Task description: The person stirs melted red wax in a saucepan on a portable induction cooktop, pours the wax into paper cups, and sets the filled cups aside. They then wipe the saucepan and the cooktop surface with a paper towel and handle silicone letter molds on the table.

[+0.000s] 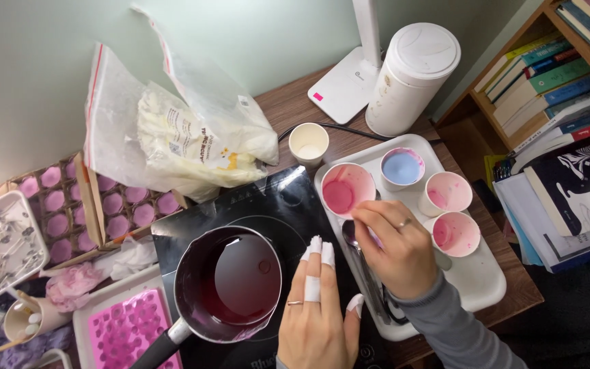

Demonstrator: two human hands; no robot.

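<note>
The black cooktop (268, 205) sits in the middle of the table, and a small saucepan (228, 283) stands on it, full of dark red liquid. The left hand (319, 307) lies flat and open on the cooktop, just right of the saucepan, holding nothing; its fingertips (321, 251) are wrapped in white tape, maybe to guard them from heat. The right hand (394, 246) is on the white tray (476, 280) to the right of the cooktop. Its fingers curl around the top of a metal spoon (351, 236), which rests on the tray edge so drips land there. Four paper cups stand on the tray beyond that hand: a big pink cup (347, 189), a blue cup (402, 167) and two smaller pink cups (445, 193) (455, 234), all close for easy reach.
</note>
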